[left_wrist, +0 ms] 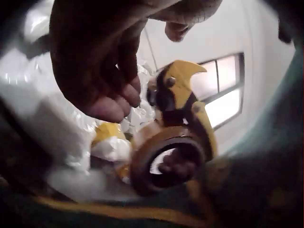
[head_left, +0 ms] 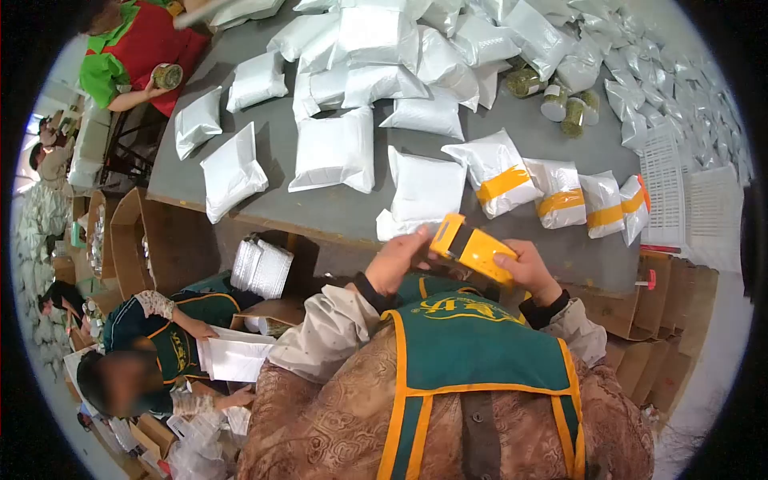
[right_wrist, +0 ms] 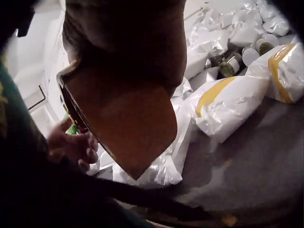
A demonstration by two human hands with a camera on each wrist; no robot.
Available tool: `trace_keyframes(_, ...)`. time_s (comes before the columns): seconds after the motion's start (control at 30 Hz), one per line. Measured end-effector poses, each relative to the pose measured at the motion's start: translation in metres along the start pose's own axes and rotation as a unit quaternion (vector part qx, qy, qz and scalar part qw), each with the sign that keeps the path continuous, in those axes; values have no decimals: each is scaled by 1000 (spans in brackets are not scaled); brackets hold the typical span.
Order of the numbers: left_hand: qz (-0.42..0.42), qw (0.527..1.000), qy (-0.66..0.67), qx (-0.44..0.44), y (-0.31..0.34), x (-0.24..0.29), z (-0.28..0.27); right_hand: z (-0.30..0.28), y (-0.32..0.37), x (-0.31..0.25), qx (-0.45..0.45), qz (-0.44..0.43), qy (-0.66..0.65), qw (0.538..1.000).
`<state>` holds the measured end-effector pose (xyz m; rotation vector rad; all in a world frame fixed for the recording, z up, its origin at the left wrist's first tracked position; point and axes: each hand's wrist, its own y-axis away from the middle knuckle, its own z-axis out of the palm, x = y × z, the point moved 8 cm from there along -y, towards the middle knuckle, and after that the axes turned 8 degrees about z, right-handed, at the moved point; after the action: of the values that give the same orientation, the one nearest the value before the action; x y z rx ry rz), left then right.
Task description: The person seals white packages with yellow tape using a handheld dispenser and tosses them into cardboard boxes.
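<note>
My right hand point(head_left: 528, 268) grips a yellow tape dispenser point(head_left: 480, 254) above the near edge of the table; in the right wrist view the dispenser's broad side point(right_wrist: 128, 118) hides part of the view. In the left wrist view the dispenser point(left_wrist: 178, 85) shows its toothed end and a tape roll point(left_wrist: 137, 142). Close to that end is my left hand point(head_left: 398, 260), its fingers loosely bent with nothing seen between them. Just beyond lies a white package point(head_left: 424, 190), untaped on the side that shows. To its right are several white packages point(head_left: 502, 178) with yellow tape bands.
More white packages point(head_left: 332, 150) cover the grey table point(head_left: 284, 210), with lidded jars point(head_left: 573, 118) at the back right and white crates point(head_left: 666, 188) beyond its right end. A person in red point(head_left: 160, 44) holds a jar at the far left; another point(head_left: 188, 328) handles white bags below.
</note>
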<state>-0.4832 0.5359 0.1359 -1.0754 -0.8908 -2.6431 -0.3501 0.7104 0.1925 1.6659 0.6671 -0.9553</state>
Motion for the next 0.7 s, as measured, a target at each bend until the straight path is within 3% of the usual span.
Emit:
trace_keyframes(0.03,12,1000,-17,-2,1,-6,0,6,-3,-2,-6,-9,27,1000)
trace_keyframes(0.1,47,992,95,62,5,-10,-11,15,-6,-5,-13,-24,81,996)
trace_keyframes(0.2,33,989,137,36,0,-22,-23,18,-14,-15,-35,-48,128,990)
trace_keyframes(0.3,115,990,73,41,0,5,-29,1,-24,-42,-41,-84,246,965)
trace_keyframes(0.37,176,975,33,129,6,24,-62,-21,-26,-55,-35,-113,301,946)
trace_keyframes(0.43,222,951,41,210,6,34,-121,-60,-29,-40,2,-46,341,939)
trace_keyframes(0.53,84,968,-86,221,-33,-19,-172,-78,-40,-7,78,-32,499,862)
trace_keyframes(0.6,32,952,-133,274,-49,-49,-169,-61,-53,18,67,14,503,862)
trace_keyframes(0.7,2,903,-287,321,-44,-42,-162,-49,-60,23,49,72,509,856)
